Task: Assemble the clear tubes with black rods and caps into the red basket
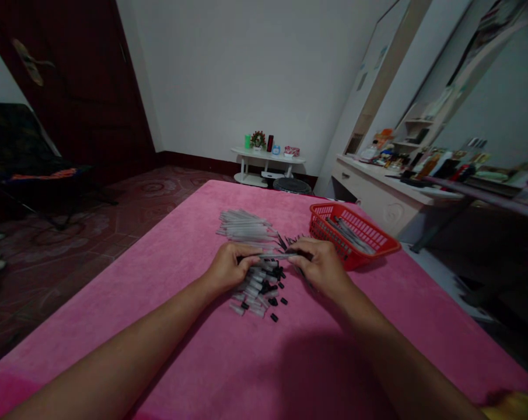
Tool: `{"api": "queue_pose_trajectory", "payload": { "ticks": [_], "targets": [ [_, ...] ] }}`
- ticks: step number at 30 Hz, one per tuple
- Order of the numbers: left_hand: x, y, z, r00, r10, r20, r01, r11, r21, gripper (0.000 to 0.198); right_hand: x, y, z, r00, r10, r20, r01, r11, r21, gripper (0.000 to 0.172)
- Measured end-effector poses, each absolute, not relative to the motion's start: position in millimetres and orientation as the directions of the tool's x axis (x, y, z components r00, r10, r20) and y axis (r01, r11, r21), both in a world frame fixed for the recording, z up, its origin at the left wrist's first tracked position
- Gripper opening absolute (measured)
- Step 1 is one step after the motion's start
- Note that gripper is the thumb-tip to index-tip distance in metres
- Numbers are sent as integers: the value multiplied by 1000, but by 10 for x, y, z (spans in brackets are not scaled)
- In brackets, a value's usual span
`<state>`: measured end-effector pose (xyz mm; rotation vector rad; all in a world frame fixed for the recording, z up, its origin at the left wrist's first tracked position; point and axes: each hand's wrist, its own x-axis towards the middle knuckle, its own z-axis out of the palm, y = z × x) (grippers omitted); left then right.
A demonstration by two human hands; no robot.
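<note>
My left hand (231, 265) and my right hand (320, 265) meet over the middle of the pink-covered table (211, 356). Between them lies a thin, greyish pen-like tube (272, 255), pinched at its left end by my left fingers and at its right end by my right fingers. Just beyond is a stack of pale translucent tubes (244, 226). Dark pointed pieces (282, 241) lie beside its right end. Below the held tube are a pile of clear caps (251, 290) and several small black plugs (274, 317). My fingers hide part of the piles.
A red plastic basket (318, 221) with slim grey pen-like sticks (353, 235) stands right of my right hand. Behind the table are a dark round stool (292, 185) and a small white shelf table (268, 154). A dressing table (377, 186) stands at right, a chair (27, 146) at left.
</note>
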<state>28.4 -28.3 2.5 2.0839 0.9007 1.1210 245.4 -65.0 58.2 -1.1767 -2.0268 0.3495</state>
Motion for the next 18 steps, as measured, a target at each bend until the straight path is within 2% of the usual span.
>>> {"api": "queue_pose_trajectory", "payload": {
  "ticks": [3,6,9,11,14,16,18],
  "targets": [
    [264,-306,36,422,691,586,406,-722,560,22,2445,-634,563,-211,913,349,606,402,-686,10],
    [241,-337,61,467,534,705,505,-815,283,21,2458,-619,521,-136,988,79,506,138,-851,8],
    [221,-373,96,560,365,744,524,-852,23,21,2498,-626,475,-167,964,-205,348,-137,-928,11],
    [209,-388,115,600,297,743,509,-858,-68,22,2531,-640,454,-215,931,-295,276,-232,-933,14],
    [197,-385,113,625,287,726,495,-865,-85,24,2565,-660,463,-284,902,-324,243,-260,-935,17],
    [201,-370,96,623,339,705,490,-871,-14,25,2563,-672,511,-296,907,-300,238,-234,-943,17],
    [219,-358,87,590,408,696,470,-875,115,25,2549,-681,594,-268,930,-252,256,-184,-949,16]
  ]
}}
